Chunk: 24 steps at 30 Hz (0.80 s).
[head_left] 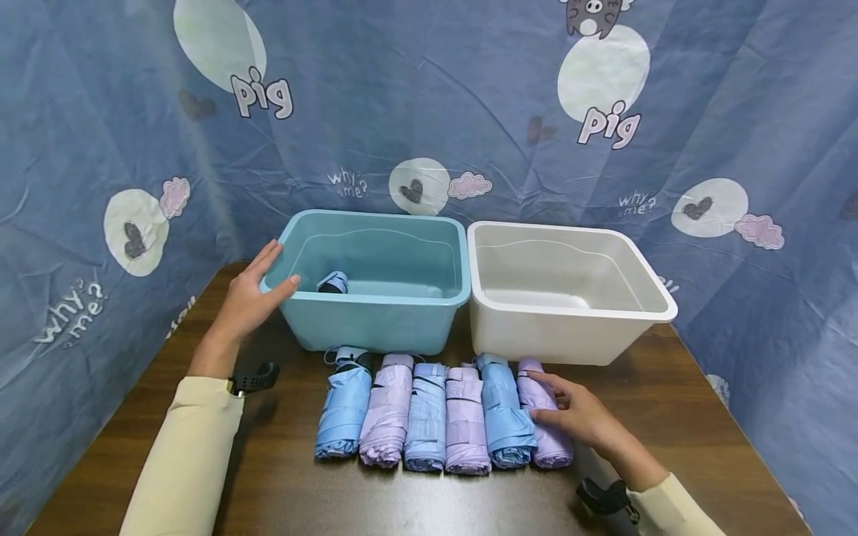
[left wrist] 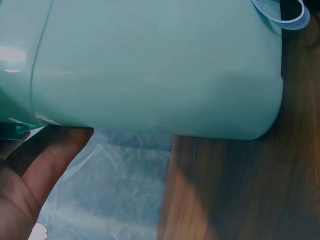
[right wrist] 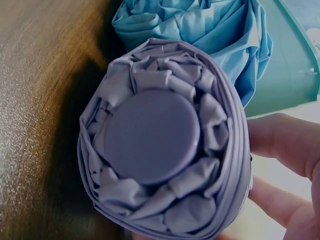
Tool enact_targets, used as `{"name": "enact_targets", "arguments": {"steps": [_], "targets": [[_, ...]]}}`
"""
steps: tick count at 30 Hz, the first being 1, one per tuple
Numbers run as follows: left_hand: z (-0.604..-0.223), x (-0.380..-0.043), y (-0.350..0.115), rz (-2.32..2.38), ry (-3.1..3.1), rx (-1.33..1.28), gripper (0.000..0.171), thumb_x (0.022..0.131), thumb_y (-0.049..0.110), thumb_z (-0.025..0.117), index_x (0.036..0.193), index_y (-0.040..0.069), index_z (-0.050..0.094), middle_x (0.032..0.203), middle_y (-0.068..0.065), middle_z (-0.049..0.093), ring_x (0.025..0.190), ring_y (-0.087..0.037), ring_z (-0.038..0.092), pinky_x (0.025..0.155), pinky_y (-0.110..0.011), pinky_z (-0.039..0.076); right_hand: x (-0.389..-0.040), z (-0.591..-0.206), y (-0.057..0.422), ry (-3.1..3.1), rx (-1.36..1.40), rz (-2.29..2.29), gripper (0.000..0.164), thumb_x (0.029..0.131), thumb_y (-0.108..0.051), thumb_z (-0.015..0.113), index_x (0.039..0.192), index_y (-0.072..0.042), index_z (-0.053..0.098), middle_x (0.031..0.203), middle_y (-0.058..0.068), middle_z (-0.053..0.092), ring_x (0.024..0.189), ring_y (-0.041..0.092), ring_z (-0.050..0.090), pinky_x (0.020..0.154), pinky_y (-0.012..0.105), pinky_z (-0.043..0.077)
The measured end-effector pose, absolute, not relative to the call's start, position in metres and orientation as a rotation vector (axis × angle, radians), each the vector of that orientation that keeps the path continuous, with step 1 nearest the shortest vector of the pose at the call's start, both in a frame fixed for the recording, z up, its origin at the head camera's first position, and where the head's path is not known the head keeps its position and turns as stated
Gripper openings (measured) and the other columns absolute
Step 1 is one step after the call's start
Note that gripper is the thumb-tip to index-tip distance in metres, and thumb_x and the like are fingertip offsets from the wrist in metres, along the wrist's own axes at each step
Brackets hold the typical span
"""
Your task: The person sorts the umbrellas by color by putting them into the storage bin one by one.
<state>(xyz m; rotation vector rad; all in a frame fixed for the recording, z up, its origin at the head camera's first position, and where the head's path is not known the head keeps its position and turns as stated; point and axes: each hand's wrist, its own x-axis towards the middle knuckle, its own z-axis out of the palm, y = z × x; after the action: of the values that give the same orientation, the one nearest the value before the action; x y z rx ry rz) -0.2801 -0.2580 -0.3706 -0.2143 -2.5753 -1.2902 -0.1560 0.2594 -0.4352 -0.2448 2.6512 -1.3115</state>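
Observation:
A row of folded umbrellas lies on the table, blue and lilac by turns. At its right end, my right hand (head_left: 583, 413) grips a lilac umbrella (head_left: 551, 439), whose round end cap (right wrist: 152, 137) fills the right wrist view. Beside it lies a blue umbrella (head_left: 504, 409). My left hand (head_left: 251, 298) rests on the left front corner of the teal bin (head_left: 375, 324), fingers straight and thumb over the rim. In the left wrist view, the thumb and fingers (left wrist: 57, 155) touch this bin's edge. Inside the bin, part of a blue umbrella (head_left: 338, 280) shows; the front wall hides the rest.
A white bin (head_left: 550, 331) stands right of the teal one, both behind the umbrella row. More umbrellas lie leftward, including a lilac one (head_left: 467, 424) and a blue one (head_left: 343, 417). A blue printed cloth (head_left: 429, 97) hangs behind the wooden table (head_left: 375, 506).

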Motion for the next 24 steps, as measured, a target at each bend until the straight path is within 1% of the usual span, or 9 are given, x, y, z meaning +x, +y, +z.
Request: {"name": "enact_targets", "arguments": {"steps": [7,10,14,17,19,24], "targets": [[-0.372,-0.28,-0.257,-1.288,-2.575,-0.21,0.079,0.09,0.044,0.063,0.154,0.016,0.025,0.161,0.003,0.016,0.145,-0.032,0.019,0.108,-0.062,0.023,-0.157,-0.435,0.264,2.611,-0.211,-1.37,0.065,0.08,-0.016,0.078,0.139,-0.012,0.052,0.123,0.03,0.054,0.101,0.038,0.059,0.064,0.037,0.054],[-0.373,-0.28,-0.257,-1.293,-2.574,-0.212,0.079,0.09,0.043,0.063,0.154,0.016,0.025,0.161,0.004,0.015,0.145,-0.032,0.019,0.108,-0.063,0.023,-0.156,-0.433,0.265,2.592,-0.209,-1.393,0.065,0.08,-0.016,0.078,0.14,-0.012,0.052,0.121,0.028,0.055,0.097,0.034,0.06,0.063,0.037,0.054],[-0.374,-0.279,-0.256,-1.295,-2.577,-0.229,0.078,0.091,0.041,0.062,0.154,0.015,0.025,0.161,0.001,0.016,0.145,-0.032,0.017,0.108,-0.063,0.022,-0.153,-0.428,0.268,2.548,-0.208,-1.441,0.066,0.08,-0.013,0.077,0.141,-0.009,0.05,0.116,0.027,0.057,0.092,0.029,0.061,0.063,0.036,0.054],[-0.374,-0.279,-0.255,-1.306,-2.565,-0.243,0.078,0.091,0.04,0.063,0.154,0.013,0.026,0.161,-0.001,0.016,0.145,-0.031,0.017,0.109,-0.063,0.021,-0.151,-0.422,0.27,2.523,-0.219,-1.472,0.067,0.081,-0.011,0.076,0.142,-0.006,0.048,0.112,0.026,0.058,0.089,0.028,0.061,0.063,0.037,0.054],[-0.373,-0.28,-0.256,-1.314,-2.551,-0.248,0.078,0.091,0.039,0.063,0.153,0.012,0.026,0.161,-0.002,0.017,0.145,-0.03,0.017,0.109,-0.062,0.021,-0.151,-0.417,0.271,2.513,-0.211,-1.482,0.067,0.081,-0.012,0.075,0.142,-0.007,0.048,0.111,0.025,0.058,0.088,0.027,0.061,0.063,0.038,0.054],[-0.372,-0.281,-0.257,-1.326,-2.543,-0.237,0.078,0.09,0.041,0.064,0.153,0.014,0.026,0.16,0.003,0.016,0.145,-0.028,0.017,0.11,-0.06,0.021,-0.149,-0.406,0.273,2.484,-0.197,-1.503,0.066,0.082,-0.013,0.075,0.143,-0.01,0.048,0.114,0.026,0.057,0.091,0.029,0.062,0.067,0.039,0.054]]}}
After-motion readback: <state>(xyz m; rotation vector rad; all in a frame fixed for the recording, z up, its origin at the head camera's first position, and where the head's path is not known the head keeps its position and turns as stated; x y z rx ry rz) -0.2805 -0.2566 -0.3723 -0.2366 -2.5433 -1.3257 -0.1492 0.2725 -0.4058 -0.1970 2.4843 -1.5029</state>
